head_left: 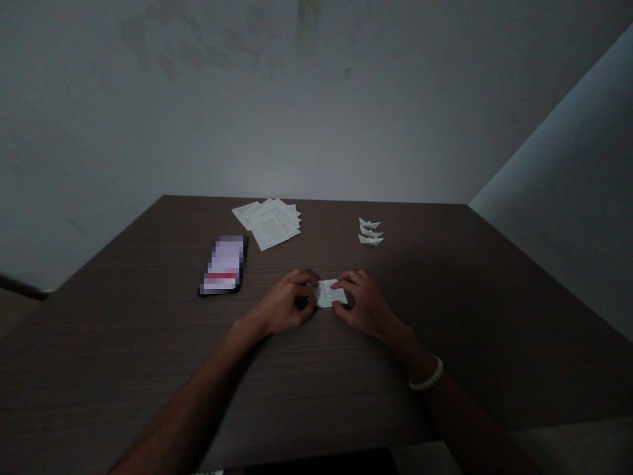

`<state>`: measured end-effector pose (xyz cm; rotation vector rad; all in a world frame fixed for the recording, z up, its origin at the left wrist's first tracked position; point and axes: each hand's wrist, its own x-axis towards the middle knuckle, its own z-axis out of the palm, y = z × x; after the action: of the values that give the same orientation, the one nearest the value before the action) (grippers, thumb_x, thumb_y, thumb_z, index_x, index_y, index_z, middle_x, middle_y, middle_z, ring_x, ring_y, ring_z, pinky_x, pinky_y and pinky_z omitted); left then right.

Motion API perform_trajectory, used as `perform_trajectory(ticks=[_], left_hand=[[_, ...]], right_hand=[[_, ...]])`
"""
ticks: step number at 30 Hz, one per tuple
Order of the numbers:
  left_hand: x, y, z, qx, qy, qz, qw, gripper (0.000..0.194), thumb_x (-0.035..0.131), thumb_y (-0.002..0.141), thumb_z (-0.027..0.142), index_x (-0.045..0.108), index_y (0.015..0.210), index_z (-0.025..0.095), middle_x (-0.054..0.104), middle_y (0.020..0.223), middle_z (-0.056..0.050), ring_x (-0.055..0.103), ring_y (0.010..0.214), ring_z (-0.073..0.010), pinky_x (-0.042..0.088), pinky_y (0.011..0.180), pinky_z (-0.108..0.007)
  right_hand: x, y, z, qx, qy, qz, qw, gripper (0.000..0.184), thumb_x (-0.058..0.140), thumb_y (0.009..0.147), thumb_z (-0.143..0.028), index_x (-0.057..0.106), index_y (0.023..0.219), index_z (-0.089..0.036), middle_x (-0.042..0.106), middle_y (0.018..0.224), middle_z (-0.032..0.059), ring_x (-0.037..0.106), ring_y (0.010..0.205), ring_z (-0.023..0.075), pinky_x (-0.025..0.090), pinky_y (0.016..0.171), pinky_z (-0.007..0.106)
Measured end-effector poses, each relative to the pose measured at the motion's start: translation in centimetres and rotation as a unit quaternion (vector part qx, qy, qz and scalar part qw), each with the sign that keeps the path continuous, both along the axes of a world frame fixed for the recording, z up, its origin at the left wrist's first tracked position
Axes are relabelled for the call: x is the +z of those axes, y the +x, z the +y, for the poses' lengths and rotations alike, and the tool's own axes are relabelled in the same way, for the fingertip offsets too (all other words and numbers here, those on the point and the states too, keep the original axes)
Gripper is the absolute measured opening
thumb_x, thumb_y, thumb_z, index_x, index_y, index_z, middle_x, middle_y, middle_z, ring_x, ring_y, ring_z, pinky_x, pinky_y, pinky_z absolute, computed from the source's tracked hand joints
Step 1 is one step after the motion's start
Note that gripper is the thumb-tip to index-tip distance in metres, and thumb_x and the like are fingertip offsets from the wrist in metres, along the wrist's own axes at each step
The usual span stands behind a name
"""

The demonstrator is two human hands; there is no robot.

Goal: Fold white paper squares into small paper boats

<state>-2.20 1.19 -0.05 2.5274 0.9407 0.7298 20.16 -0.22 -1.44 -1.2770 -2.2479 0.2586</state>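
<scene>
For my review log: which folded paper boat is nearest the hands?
The front paper boat, lowest in the picture; the other two lie behind it.

My left hand (289, 300) and right hand (366, 303) cover parts of the slip (326, 294), whose print is too small to read, while left of it the phone (224, 264) has a pixelated screen, beyond it piled sheets (271, 223) partly hide one another, and nearer me a dark shape (326, 463), which I can't quite make out, is cut off.

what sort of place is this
Probably a plain room, perhaps at home, with a desk or table used for paper craft: a brown tabletop against a bare, stained wall, and three small folded paper boats near a loose stack of paper sheets.
</scene>
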Motion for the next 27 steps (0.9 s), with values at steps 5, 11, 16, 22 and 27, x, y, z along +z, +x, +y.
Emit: perform_trajectory(ticks=[5,11,16,22,27], left_hand=[[-0.32,-0.11,0.15,-0.004,-0.001,0.0,1.0,0.01,0.061,0.077,0.016,0.071,0.08,0.018,0.063,0.106,-0.008,0.057,0.102,-0.0228,0.048,0.09,-0.042],[-0.06,0.01,0.12,-0.001,-0.007,0.007,1.0,0.011,0.059,0.078,0.015,0.07,0.081,0.017,0.065,0.104,-0.007,0.06,0.098,-0.0215,0.048,0.089,-0.039],[0.11,0.11,0.1,0.004,0.0,0.007,1.0,0.011,0.058,0.078,0.016,0.07,0.08,0.017,0.066,0.102,-0.007,0.061,0.096,-0.0213,0.049,0.087,-0.039],[0.1,0.08,0.06,-0.002,0.002,0.009,1.0,0.013,0.057,0.079,0.015,0.07,0.081,0.017,0.067,0.099,-0.007,0.061,0.093,-0.0209,0.049,0.087,-0.039],[0.12,0.1,0.07,-0.008,-0.004,0.016,1.0,0.012,0.057,0.079,0.014,0.069,0.079,0.016,0.068,0.094,-0.006,0.061,0.09,-0.0205,0.049,0.086,-0.038]], right_hand=[[-0.11,-0.29,-0.14,-0.023,-0.007,0.006,1.0,0.029,0.069,0.072,-0.024,0.065,0.101,-0.023,0.061,0.105,0.0059,0.051,0.099,0.0244,0.04,0.088,0.04],[-0.18,-0.46,-0.29,-0.043,-0.009,0.011,0.999,0.028,0.07,0.071,-0.027,0.066,0.099,-0.023,0.06,0.105,0.0063,0.05,0.1,0.0253,0.039,0.088,0.041],[-0.15,-0.56,-0.35,-0.057,-0.008,0.008,0.998,0.028,0.072,0.07,-0.028,0.066,0.097,-0.023,0.059,0.106,0.0062,0.049,0.101,0.0259,0.039,0.088,0.041],[-0.13,-0.64,-0.4,-0.063,-0.008,0.01,0.998,0.028,0.072,0.07,-0.029,0.066,0.097,-0.024,0.059,0.106,0.0064,0.05,0.101,0.0264,0.039,0.089,0.042],[-0.14,-0.62,-0.38,-0.065,-0.011,0.013,0.998,0.028,0.073,0.069,-0.028,0.066,0.096,-0.024,0.059,0.107,0.0066,0.049,0.102,0.0267,0.038,0.089,0.042]])
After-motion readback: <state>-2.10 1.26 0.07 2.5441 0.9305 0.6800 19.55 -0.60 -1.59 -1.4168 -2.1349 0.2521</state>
